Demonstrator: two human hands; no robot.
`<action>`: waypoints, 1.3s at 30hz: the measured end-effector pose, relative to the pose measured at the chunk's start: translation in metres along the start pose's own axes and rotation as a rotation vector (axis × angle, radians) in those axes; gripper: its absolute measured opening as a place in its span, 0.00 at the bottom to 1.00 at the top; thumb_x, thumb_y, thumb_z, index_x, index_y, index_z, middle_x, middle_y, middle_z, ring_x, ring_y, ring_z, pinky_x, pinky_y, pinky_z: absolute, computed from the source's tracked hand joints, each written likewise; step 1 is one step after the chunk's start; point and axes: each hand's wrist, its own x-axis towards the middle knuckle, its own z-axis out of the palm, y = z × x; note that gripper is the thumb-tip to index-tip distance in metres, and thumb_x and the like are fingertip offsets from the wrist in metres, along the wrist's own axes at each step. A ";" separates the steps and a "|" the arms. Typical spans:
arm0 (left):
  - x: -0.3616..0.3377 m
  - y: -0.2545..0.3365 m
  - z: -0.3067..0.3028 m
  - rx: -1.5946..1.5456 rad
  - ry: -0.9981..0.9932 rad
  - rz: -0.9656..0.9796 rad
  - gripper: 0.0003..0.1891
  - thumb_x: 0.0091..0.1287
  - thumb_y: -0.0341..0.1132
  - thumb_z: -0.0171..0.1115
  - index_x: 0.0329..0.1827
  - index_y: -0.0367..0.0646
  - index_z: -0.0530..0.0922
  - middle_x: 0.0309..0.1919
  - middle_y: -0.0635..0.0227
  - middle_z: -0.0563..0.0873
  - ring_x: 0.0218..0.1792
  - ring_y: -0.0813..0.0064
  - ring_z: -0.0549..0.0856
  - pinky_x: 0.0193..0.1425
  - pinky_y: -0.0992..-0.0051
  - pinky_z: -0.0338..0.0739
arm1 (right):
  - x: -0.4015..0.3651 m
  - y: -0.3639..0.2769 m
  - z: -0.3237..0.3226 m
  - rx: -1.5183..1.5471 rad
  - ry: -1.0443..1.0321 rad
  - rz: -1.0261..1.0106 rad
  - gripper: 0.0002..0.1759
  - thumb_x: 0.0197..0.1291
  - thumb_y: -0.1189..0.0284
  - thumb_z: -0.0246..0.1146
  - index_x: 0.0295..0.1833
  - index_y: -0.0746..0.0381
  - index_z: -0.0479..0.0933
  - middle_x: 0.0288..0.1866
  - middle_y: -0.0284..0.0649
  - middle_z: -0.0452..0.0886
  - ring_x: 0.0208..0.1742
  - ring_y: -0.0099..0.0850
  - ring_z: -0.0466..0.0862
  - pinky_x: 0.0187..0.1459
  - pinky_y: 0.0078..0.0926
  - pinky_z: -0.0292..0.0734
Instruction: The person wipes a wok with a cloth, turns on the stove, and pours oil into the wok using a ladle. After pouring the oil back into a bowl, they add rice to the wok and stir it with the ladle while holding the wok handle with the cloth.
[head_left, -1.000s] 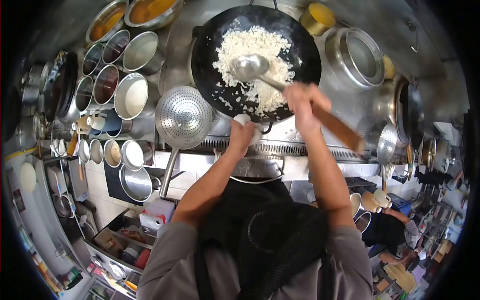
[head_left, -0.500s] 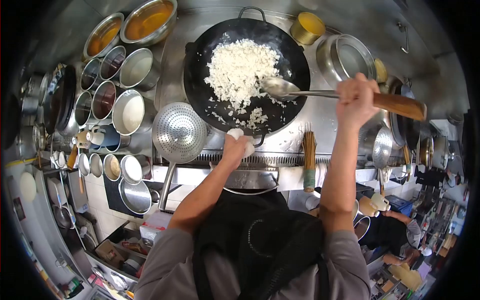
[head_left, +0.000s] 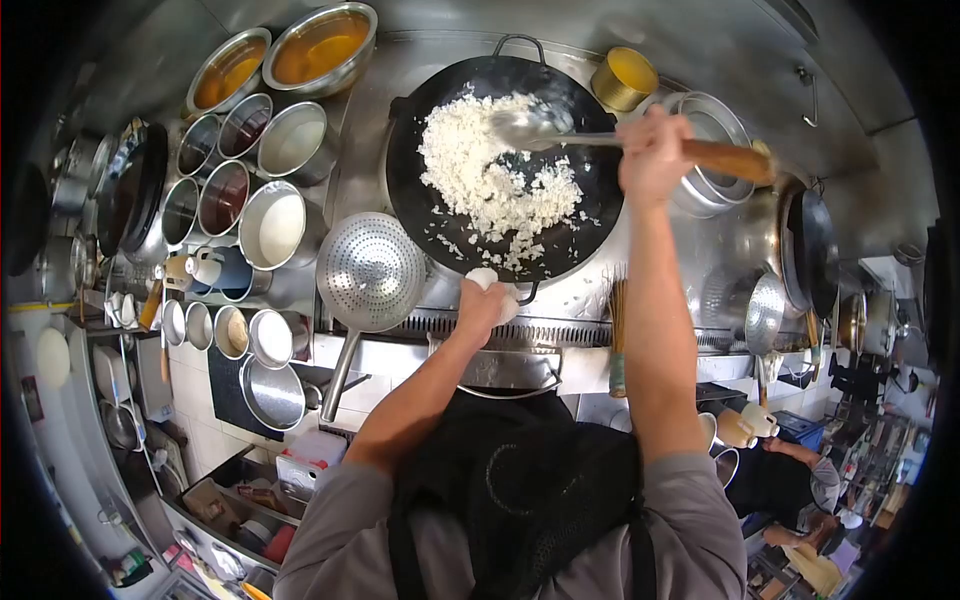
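Observation:
White rice lies spread in a large black wok in front of me. My left hand is closed around a folded white cloth at the wok's near rim, beside the near loop handle; the cloth hides how much of the handle I grip. My right hand is wrapped round the shaft of a metal ladle with a wooden end. The ladle's bowl, blurred by motion, is among the rice at the far middle of the wok.
A perforated strainer rests left of the wok. Several metal pots of sauces and powders stand farther left, below two bowls of orange liquid. A bamboo brush is near my right forearm. Another person is at the lower right.
The ladle and my right hand have moved left and away from me across the wok. Rice has spread toward the near right side. My left hand stays at the near rim.

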 end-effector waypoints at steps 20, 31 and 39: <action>-0.003 0.014 0.005 0.061 0.007 0.019 0.07 0.65 0.22 0.51 0.44 0.34 0.72 0.33 0.56 0.85 0.29 0.69 0.84 0.29 0.73 0.80 | -0.037 -0.037 0.066 -0.328 -0.442 0.146 0.22 0.62 0.80 0.61 0.19 0.57 0.60 0.13 0.29 0.63 0.13 0.20 0.60 0.17 0.23 0.57; -0.018 0.033 0.013 -0.015 -0.034 0.037 0.10 0.65 0.23 0.50 0.49 0.33 0.72 0.38 0.57 0.86 0.32 0.71 0.84 0.31 0.73 0.79 | -0.054 -0.034 0.047 -0.425 -0.600 0.142 0.19 0.59 0.73 0.67 0.20 0.61 0.66 0.17 0.27 0.66 0.22 0.18 0.65 0.25 0.27 0.62; -0.004 0.010 0.010 0.008 0.056 0.097 0.12 0.63 0.21 0.49 0.49 0.32 0.73 0.33 0.55 0.86 0.29 0.69 0.85 0.29 0.72 0.79 | -0.073 0.014 0.019 -0.565 -0.567 -0.338 0.16 0.63 0.78 0.59 0.24 0.61 0.63 0.18 0.33 0.69 0.20 0.19 0.65 0.22 0.28 0.64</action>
